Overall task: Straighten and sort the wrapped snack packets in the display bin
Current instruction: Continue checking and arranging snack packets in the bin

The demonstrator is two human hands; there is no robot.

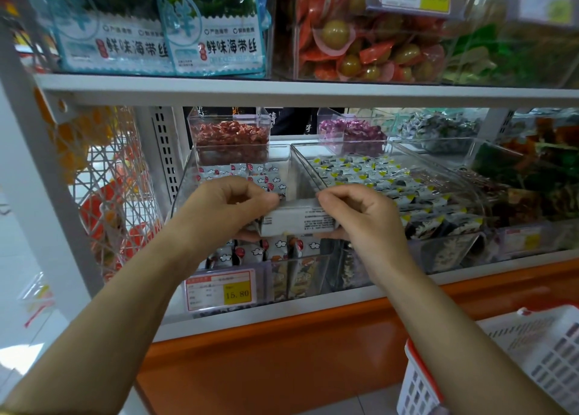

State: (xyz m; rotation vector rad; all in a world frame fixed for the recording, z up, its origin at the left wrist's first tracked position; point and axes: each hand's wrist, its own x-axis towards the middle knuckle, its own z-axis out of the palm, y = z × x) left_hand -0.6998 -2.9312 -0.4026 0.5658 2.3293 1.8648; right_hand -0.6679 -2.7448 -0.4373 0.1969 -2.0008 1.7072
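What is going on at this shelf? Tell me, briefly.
A person is tidying packets in the clear bin. The left grip and right grip hold a white bundle by its ends, over the bin's middle. Loose packets lie at the back, and others stand at the front. A price tag sits on the bin's front.

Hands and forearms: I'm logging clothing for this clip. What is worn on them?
Nothing that shows. The left hand and right hand are bare, with no gloves, rings or watch visible, and both forearms are uncovered; no sleeve shows.
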